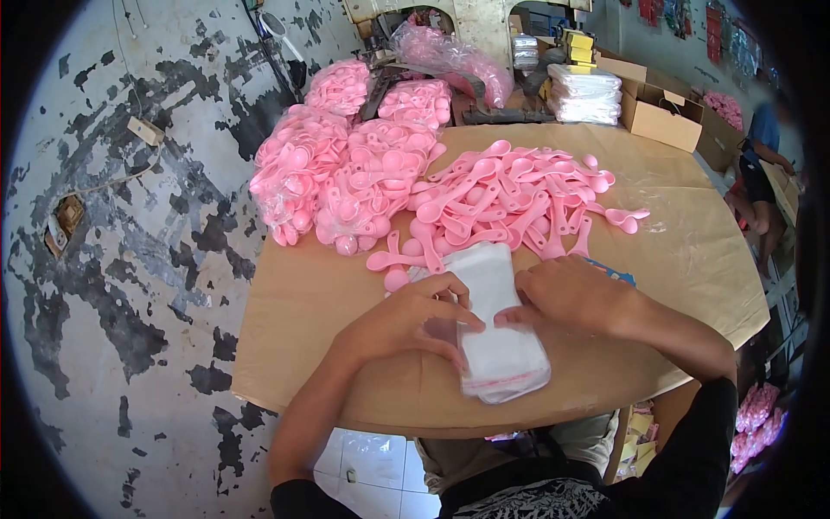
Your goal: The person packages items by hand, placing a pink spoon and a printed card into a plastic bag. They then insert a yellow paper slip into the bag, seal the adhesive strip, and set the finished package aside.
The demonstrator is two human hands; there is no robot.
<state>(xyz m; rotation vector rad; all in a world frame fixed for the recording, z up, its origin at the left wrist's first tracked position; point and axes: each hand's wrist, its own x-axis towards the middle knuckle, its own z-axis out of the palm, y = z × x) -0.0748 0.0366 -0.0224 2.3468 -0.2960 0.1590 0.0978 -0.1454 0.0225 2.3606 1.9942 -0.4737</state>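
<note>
A stack of clear plastic bags (494,281) lies on the brown-covered table in front of me, its near end showing a pinkish strip. My left hand (415,317) has its fingers and thumb bent around the stack's left edge. From the right, my right hand (575,296) grips the stack with its thumb on top; its other fingers are curled and partly hidden. Just beyond the bags spreads a loose heap of pink plastic spoons (493,195). A blue patterned item (612,273) shows partly behind my right hand.
Clear bags full of pink spoons (298,164) are piled at the table's back left. Behind the table stand a metal machine (480,35), packs of clear bags (584,93) and an open cardboard box (661,117). Another person (765,156) sits at far right.
</note>
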